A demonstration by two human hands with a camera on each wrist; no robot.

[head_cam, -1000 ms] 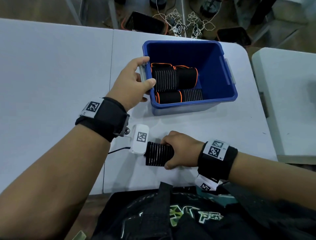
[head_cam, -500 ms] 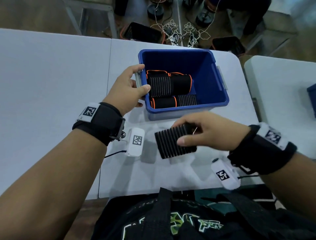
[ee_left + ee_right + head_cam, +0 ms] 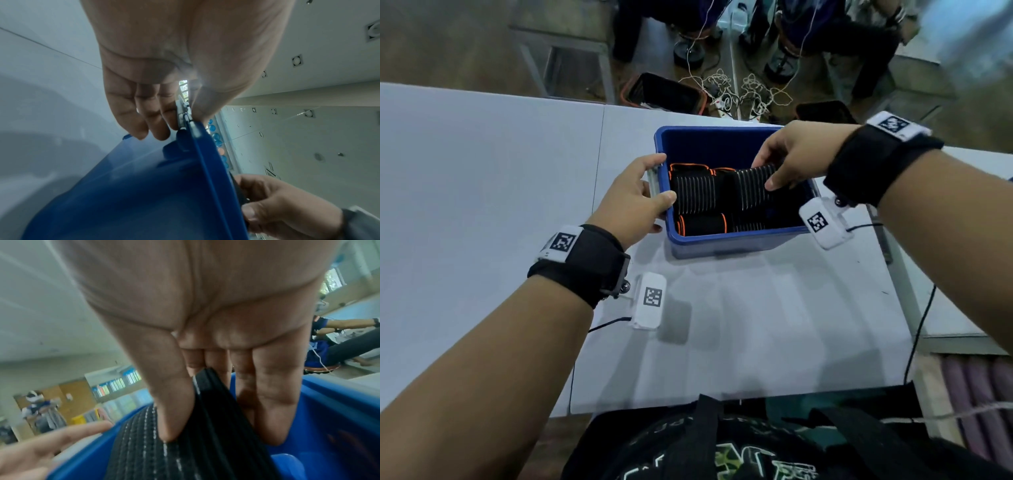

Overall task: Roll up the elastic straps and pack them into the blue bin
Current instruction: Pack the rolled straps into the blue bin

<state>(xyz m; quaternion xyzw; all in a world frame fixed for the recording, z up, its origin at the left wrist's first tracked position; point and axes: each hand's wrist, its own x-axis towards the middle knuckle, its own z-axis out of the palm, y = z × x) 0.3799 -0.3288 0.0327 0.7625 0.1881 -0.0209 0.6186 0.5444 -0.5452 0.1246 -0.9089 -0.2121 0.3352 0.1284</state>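
My right hand (image 3: 796,156) pinches the rolled strap (image 3: 751,186) over the blue bin (image 3: 736,238), frame centre; left hand (image 3: 635,202) grips its rim. Best set snug beside packed rolls (image 3: 693,195), keeping it wound.

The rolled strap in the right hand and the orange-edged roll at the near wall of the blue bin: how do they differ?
The rolled strap is pinched by the right hand over the blue bin; the orange-edged roll lies on the bin floor, untouched. The held strap shows pale ribs and no orange; the lying roll shows plain black cloth with orange trim. Both are black and rolled.
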